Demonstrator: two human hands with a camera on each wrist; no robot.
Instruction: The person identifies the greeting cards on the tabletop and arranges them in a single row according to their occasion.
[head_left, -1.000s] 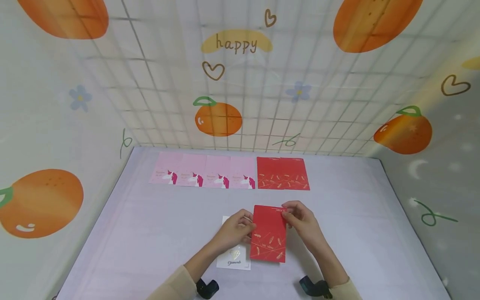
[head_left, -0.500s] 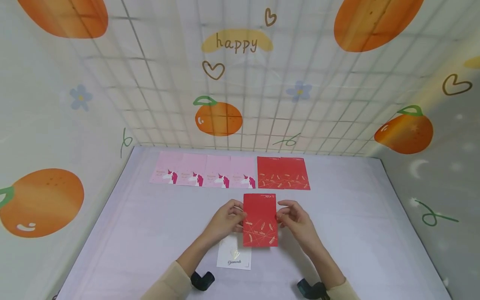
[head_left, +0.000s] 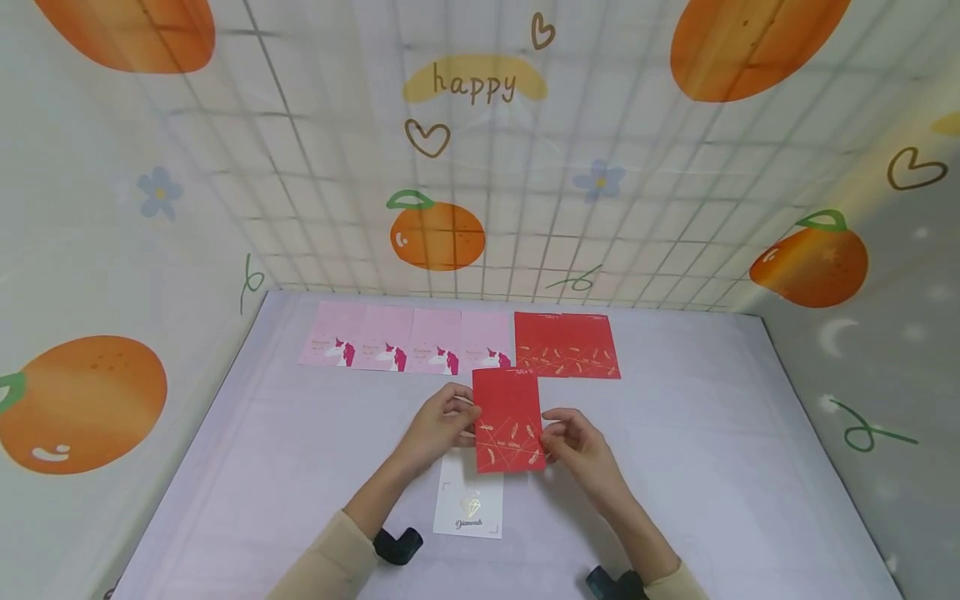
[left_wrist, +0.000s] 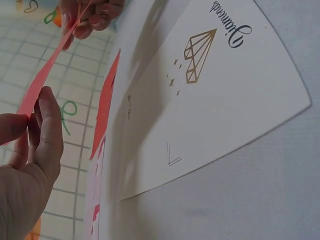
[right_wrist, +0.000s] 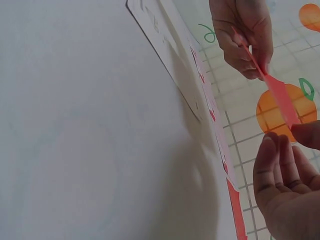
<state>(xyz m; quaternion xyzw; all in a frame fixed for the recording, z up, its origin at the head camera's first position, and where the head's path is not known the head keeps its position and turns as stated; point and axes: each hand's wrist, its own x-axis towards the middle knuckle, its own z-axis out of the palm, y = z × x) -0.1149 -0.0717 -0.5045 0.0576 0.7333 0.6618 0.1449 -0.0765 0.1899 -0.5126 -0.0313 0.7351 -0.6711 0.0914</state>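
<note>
A red card (head_left: 508,421) with gold feather drawings is held up above the table, its top edge overlapping the back row in the head view. My left hand (head_left: 438,423) pinches its left edge between thumb and fingers; the left wrist view shows the card (left_wrist: 42,82) almost edge-on. At the lower right edge is my right hand (head_left: 581,450), thumb against the card (right_wrist: 284,100) and fingers curled beneath in the right wrist view. Below lies a white card (head_left: 468,504) with a gold diamond and the word "Diamonds", its top partly covered.
Along the back of the white-covered table (head_left: 697,467), several pink unicorn cards (head_left: 382,337) lie side by side. Two overlapping red cards (head_left: 566,343) continue that row on the right. A curtain with oranges and a grid (head_left: 517,167) stands behind.
The red card has moved up and to the left, away from the white card, showing more of it. Both hands have travelled with it, the right hand sliding down its right edge.
</note>
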